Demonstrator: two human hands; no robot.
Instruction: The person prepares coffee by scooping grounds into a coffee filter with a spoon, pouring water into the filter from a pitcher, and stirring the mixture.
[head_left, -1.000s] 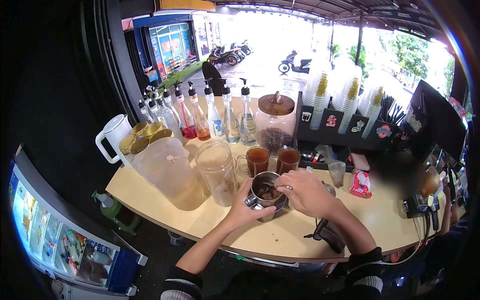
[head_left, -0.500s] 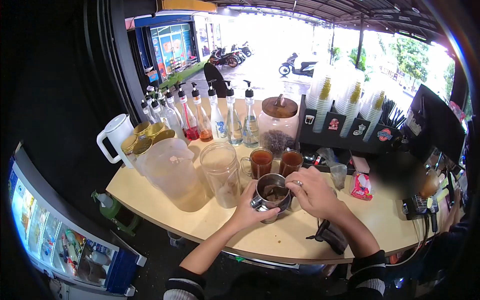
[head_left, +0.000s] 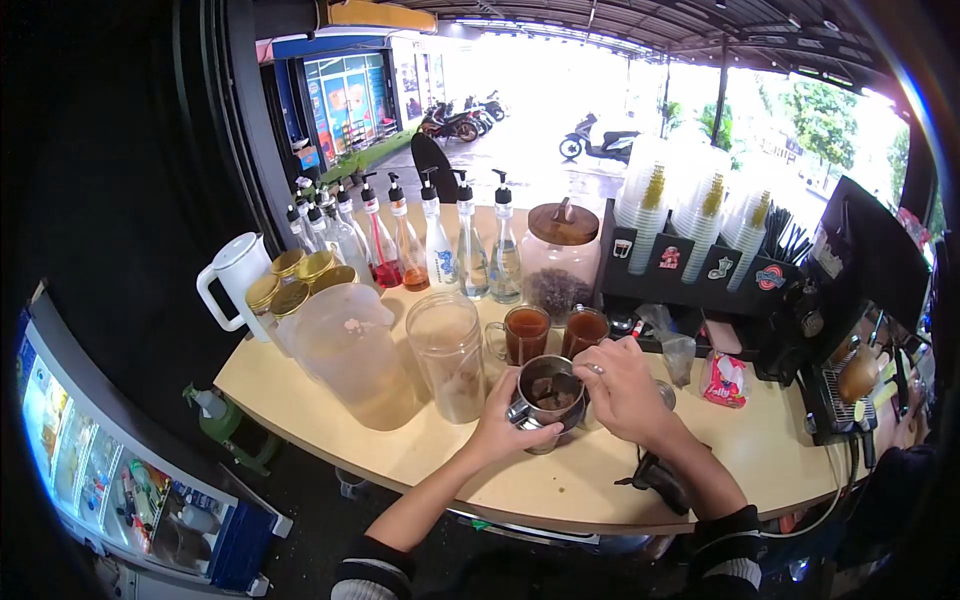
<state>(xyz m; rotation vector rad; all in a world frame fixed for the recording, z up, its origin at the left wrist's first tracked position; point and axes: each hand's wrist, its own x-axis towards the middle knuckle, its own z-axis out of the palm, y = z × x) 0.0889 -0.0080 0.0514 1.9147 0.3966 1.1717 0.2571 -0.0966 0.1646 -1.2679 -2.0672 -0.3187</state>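
My left hand [head_left: 505,418] is wrapped round a steel pitcher [head_left: 553,412] with a side handle, fingers at its left and thumb across the front. Dark brown contents show inside the pitcher. At its right rim my right hand [head_left: 628,390] is closed in a pinch on what looks like a metal spoon [head_left: 594,369]; the lower end is hard to make out. Just behind the pitcher stand two glass mugs of reddish-brown drink, a left mug [head_left: 526,333] and a right mug [head_left: 585,328].
Left of my hands are a tall clear container [head_left: 446,360] and a frosted plastic jug [head_left: 345,350]. Pump bottles [head_left: 470,250] line the back beside a wooden-lidded jar [head_left: 560,262]. A cup rack [head_left: 690,262], pink packet [head_left: 724,380] and black cloth [head_left: 662,482] lie rightward.
My view has shifted slightly, so the counter items sit a little lower and further right. My hands keep their hold on the pitcher and the spoon, with little movement.
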